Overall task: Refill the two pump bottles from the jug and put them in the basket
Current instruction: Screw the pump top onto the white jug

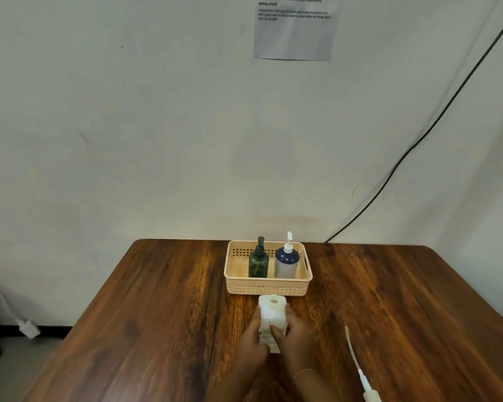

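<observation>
A white jug with an open round mouth stands on the wooden table, just in front of the basket. My left hand grips its left side and my right hand grips its right side and front. The beige basket sits at the table's far middle. Inside it stand a dark green pump bottle on the left and a white bottle with a dark blue top and white pump on the right, both upright.
A white pump head with a long dip tube lies on the table at the lower right. A black cable runs down the wall behind the table. A printed sheet hangs on the wall. A white plug lies on the floor at left.
</observation>
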The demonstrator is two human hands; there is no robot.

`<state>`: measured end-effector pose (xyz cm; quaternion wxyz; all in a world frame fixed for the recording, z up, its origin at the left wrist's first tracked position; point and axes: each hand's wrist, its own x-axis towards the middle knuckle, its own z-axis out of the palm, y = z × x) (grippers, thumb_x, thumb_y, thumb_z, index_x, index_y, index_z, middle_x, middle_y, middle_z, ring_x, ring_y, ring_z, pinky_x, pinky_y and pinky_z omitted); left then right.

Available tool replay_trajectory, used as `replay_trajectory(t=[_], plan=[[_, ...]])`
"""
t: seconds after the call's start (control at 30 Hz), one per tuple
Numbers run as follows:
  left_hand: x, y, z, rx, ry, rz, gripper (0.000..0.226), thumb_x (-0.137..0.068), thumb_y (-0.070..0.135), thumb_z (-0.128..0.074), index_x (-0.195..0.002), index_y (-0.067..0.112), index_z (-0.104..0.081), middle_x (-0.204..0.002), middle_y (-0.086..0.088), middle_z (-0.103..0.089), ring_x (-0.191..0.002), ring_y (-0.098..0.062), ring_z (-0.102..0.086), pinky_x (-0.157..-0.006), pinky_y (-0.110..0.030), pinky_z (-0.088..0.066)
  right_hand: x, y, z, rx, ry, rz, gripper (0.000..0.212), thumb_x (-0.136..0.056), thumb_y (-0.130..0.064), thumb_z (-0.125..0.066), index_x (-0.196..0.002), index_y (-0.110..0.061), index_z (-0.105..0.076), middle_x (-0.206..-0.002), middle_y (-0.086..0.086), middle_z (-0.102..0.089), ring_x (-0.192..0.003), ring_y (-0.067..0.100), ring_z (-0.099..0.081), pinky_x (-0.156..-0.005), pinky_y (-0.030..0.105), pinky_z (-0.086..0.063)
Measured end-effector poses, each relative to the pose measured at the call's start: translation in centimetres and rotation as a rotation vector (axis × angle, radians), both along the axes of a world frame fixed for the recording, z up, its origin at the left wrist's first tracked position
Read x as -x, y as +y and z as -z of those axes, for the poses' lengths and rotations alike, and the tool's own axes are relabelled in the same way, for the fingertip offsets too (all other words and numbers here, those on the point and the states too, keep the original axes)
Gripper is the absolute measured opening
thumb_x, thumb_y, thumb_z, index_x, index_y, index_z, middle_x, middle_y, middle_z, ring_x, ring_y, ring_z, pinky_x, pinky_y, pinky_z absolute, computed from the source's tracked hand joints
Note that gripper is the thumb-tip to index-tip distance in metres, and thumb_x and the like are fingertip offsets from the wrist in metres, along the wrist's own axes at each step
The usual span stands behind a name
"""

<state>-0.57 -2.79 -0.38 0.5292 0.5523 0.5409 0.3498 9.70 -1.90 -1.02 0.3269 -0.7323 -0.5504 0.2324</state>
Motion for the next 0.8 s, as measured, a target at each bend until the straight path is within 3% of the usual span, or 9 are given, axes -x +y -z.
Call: replay_trajectory(t=[0.2,0.27,0.37,0.53,0.6,0.67,0.8], plan=[[0.3,-0.2,-0.2,-0.008,-0.058,-0.003,0.062,-0.091,-0.011,-0.040,-0.144,0.016,-0.028,-0.128,0.008,-0.046,-0.097,0.012,-0.049,-0.075,-0.001,-0.047,-0.1,0.0,0.8,0.014,0.037,-0.041,0.066,-0.084,-0.018,-0.064,-0.141,-0.012,-0.033,-0.138,0.005,-0.050,-0.126,0.021,-0.047,-0.104,0.031,-0.040],[0.4,-0.2,-0.5,-0.009,-0.054,-0.012,0.065,-0.088,-0.014,-0.043,-0.145,0.015,-0.027,-0.131,0.007,-0.044,-0.109,0.002,-0.049,-0.085,-0.006,-0.045,-0.5,-0.1,0.9,0.016,0.047,-0.070,0.067,-0.083,-0.018,-0.065,-0.141,-0.015,-0.032,-0.140,0.003,-0.048,-0.128,0.020,-0.045,-0.105,0.032,-0.040],[0.5,0.0,-0.4,-0.029,0.010,-0.049,0.069,-0.085,-0.009,-0.051,-0.146,0.016,-0.029,-0.141,0.010,-0.039,-0.132,-0.012,-0.038,-0.107,-0.029,-0.038,-2.1,-0.6,1.0,0.046,0.088,-0.059,0.068,-0.083,-0.018,-0.064,-0.142,-0.017,-0.030,-0.145,0.001,-0.041,-0.134,0.021,-0.038,-0.109,0.036,-0.035],[0.7,1.2,-0.6,-0.075,0.097,-0.047,0.067,-0.084,0.008,-0.063,-0.143,0.020,-0.033,-0.149,0.001,-0.036,-0.139,-0.021,-0.034,-0.112,-0.049,-0.034,-7.4,-3.1,2.8,0.131,-0.104,0.172,0.058,-0.083,-0.036,-0.058,-0.135,-0.016,-0.042,-0.137,0.008,-0.050,-0.124,0.027,-0.048,-0.106,0.040,-0.041],[0.6,2.1,-0.8,-0.104,0.135,-0.029,0.066,-0.083,0.014,-0.066,-0.140,0.026,-0.036,-0.152,-0.001,-0.035,-0.139,-0.026,-0.034,-0.111,-0.051,-0.035,-9.5,-4.3,3.6,0.209,-0.247,0.217,0.051,-0.086,-0.027,-0.051,-0.134,-0.013,-0.044,-0.134,0.012,-0.050,-0.118,0.030,-0.052,-0.101,0.039,-0.045],[0.4,2.9,-1.2,-0.089,0.217,-0.013,0.071,-0.084,0.019,-0.067,-0.145,0.020,-0.031,-0.156,0.001,-0.025,-0.143,-0.025,-0.027,-0.114,-0.050,-0.031,-10.9,-5.6,4.3,0.322,-0.354,0.279,0.043,-0.089,-0.023,-0.040,-0.131,-0.015,-0.045,-0.130,0.011,-0.052,-0.116,0.029,-0.052,-0.098,0.037,-0.045],[-0.2,3.5,-1.1,-0.053,0.288,0.003,0.075,-0.085,0.026,-0.066,-0.148,0.020,-0.025,-0.159,0.004,-0.015,-0.145,-0.025,-0.020,-0.115,-0.049,-0.028,-12.4,-8.1,6.9,0.421,-0.296,0.295,0.041,-0.090,-0.030,-0.037,-0.130,-0.027,-0.046,-0.130,0.007,-0.055,-0.116,0.025,-0.054,-0.101,0.035,-0.042]])
